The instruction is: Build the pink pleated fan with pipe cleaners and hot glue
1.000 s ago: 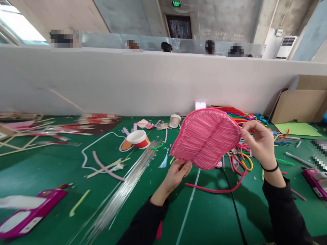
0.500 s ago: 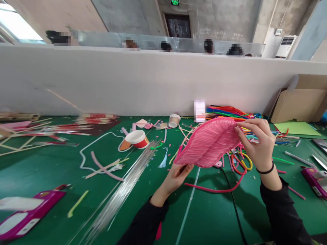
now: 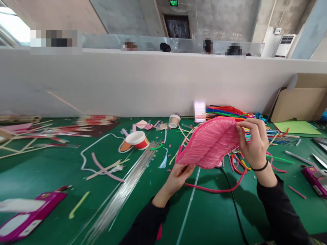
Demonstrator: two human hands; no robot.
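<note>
Over the green table I hold up a pink leaf-shaped piece (image 3: 208, 144), with fine ribbed lines across its face, a crease along its middle and a thicker rim. My left hand (image 3: 180, 175) pinches its lower left end between thumb and fingers. At the upper right tip, the thumb and fingers of my right hand (image 3: 254, 144) are closed on the edge. Below the piece lies a curved pink strip (image 3: 217, 190). Behind it, partly hidden, are red-and-yellow-handled scissors (image 3: 237, 165).
Thin metal wires (image 3: 127, 185) run along my left, near a paper cup (image 3: 136, 139). Purple tape dispensers (image 3: 33, 212) stand at both sides. Colourful pipe cleaners (image 3: 227, 111) pile up at the back, beside an open cardboard box (image 3: 297, 102). A white partition (image 3: 127, 81) borders the table.
My right hand has shifted slightly left and turned a little at the piece's tip. My left hand and the pink piece stay almost where they were.
</note>
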